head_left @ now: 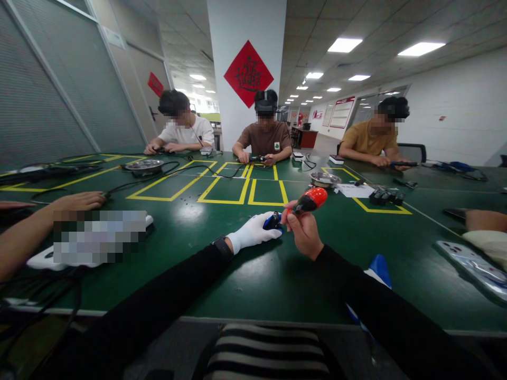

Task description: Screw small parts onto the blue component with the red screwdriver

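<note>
the left grip (253,232) pinches a small black part (273,220); the right grip (307,236) holds a screwdriver (312,199) at it, seemingly for screw work, which calls for steady alignment.

Ceiling lights: we see bright white panels (345,45) overhead, blown out at their centres.
Surface glare: we get a pale, soft reflection on the green surface (222,285).
Shadows: dim below the near edge; we find the black sleeves (166,301) nearly without detail.
Sharpness: softer toward the sides, and faces are pixelated.
Edges: we notice wide-angle stretching, strongest at the phone (475,266) on the right.
</note>
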Demonstrator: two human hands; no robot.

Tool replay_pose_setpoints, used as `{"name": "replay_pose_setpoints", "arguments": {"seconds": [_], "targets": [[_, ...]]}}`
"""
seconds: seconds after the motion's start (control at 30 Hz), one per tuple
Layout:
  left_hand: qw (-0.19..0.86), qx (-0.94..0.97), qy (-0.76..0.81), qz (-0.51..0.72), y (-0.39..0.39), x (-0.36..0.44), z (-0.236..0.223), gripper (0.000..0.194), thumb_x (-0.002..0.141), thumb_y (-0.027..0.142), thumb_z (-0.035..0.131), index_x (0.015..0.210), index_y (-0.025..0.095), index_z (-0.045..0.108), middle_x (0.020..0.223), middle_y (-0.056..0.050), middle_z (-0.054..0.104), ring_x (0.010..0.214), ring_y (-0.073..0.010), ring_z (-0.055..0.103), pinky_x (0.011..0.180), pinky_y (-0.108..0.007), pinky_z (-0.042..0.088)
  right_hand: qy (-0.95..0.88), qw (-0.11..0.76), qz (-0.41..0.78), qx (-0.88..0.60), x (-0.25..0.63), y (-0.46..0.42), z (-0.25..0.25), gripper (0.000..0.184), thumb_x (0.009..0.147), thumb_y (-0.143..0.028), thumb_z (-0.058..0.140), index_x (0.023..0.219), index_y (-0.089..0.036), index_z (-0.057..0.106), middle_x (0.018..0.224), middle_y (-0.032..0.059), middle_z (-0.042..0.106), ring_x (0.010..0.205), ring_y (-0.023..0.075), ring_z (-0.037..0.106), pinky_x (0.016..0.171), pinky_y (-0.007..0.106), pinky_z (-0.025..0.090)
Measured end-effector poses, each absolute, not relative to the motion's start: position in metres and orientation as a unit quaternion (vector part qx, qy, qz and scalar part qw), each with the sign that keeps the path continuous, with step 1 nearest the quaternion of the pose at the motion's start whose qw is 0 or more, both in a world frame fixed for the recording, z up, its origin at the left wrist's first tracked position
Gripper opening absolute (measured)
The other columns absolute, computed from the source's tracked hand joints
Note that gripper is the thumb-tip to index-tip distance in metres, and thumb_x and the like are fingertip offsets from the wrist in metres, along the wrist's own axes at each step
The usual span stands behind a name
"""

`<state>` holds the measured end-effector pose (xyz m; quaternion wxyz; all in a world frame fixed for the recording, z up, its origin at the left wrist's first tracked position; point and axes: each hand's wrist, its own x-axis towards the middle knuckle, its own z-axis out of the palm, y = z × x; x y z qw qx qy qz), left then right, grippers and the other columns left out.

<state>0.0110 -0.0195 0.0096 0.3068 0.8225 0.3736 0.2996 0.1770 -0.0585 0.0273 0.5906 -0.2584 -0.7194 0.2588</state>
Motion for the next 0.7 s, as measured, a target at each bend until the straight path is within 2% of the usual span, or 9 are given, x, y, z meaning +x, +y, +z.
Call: {"name": "replay_pose_setpoints", "arguments": {"seconds": [0.23, 0.3, 0.43, 0.5, 0.6, 0.7], "targets": [[0.294, 0.830, 0.348, 0.322, -0.020, 0.010, 0.013, 0.038, 0.074, 0.037, 0.065, 0.105, 0.016, 0.062, 0.093, -0.003, 0.066, 0.086, -0.0207, 0.061, 0.081, -0.032, 0.048, -0.739, 0.582, 0.228, -0.252, 0.180, -0.055, 0.026, 0.020, 0.093, -0.036, 0.044, 0.104, -0.020, 0.050, 0.074, 0.0010, 0.056, 0.061, 0.0137, 0.051, 0.057, 0.028, 0.040], [0.333, 0.821, 0.302, 0.352, -0.018, 0.009, 0.012, 0.051, 0.072, 0.034, 0.069, 0.118, 0.016, 0.058, 0.106, -0.005, 0.066, 0.097, -0.0231, 0.061, 0.090, -0.036, 0.046, -0.740, 0.580, 0.229, -0.254, 0.180, -0.055, 0.025, 0.020, 0.093, -0.036, 0.044, 0.104, -0.020, 0.050, 0.074, 0.0011, 0.056, 0.060, 0.0137, 0.051, 0.056, 0.028, 0.040], [0.417, 0.764, 0.246, 0.426, -0.006, 0.003, 0.006, 0.095, 0.054, 0.026, 0.085, 0.139, 0.018, 0.041, 0.136, -0.013, 0.051, 0.124, -0.0303, 0.048, 0.109, -0.043, 0.031, -0.736, 0.583, 0.237, -0.250, 0.179, -0.055, 0.025, 0.019, 0.093, -0.035, 0.044, 0.104, -0.021, 0.050, 0.074, 0.0005, 0.055, 0.058, 0.0128, 0.049, 0.055, 0.027, 0.039], [0.492, 0.717, 0.215, 0.446, 0.001, 0.000, 0.002, 0.100, 0.049, 0.024, 0.087, 0.138, 0.018, 0.042, 0.141, -0.015, 0.046, 0.131, -0.0325, 0.041, 0.113, -0.045, 0.025, -0.732, 0.587, 0.242, -0.249, 0.179, -0.056, 0.025, 0.019, 0.093, -0.035, 0.044, 0.104, -0.021, 0.050, 0.073, 0.0001, 0.055, 0.057, 0.0122, 0.048, 0.054, 0.027, 0.039], [0.641, 0.578, 0.161, 0.479, 0.012, 0.000, -0.005, 0.080, 0.061, 0.040, 0.081, 0.131, 0.015, 0.050, 0.143, -0.018, 0.043, 0.134, -0.0333, 0.036, 0.114, -0.046, 0.023, -0.733, 0.584, 0.244, -0.250, 0.179, -0.056, 0.026, 0.018, 0.093, -0.035, 0.044, 0.101, -0.021, 0.051, 0.072, -0.0003, 0.055, 0.056, 0.0117, 0.048, 0.054, 0.027, 0.039], [0.722, 0.443, 0.126, 0.517, 0.018, 0.000, -0.006, 0.074, 0.074, 0.066, 0.059, 0.124, 0.011, 0.055, 0.140, -0.019, 0.045, 0.135, -0.0318, 0.035, 0.115, -0.043, 0.021, -0.734, 0.582, 0.246, -0.249, 0.178, -0.056, 0.026, 0.017, 0.093, -0.035, 0.045, 0.099, -0.021, 0.052, 0.073, -0.0003, 0.055, 0.054, 0.0113, 0.047, 0.054, 0.027, 0.039]]}}
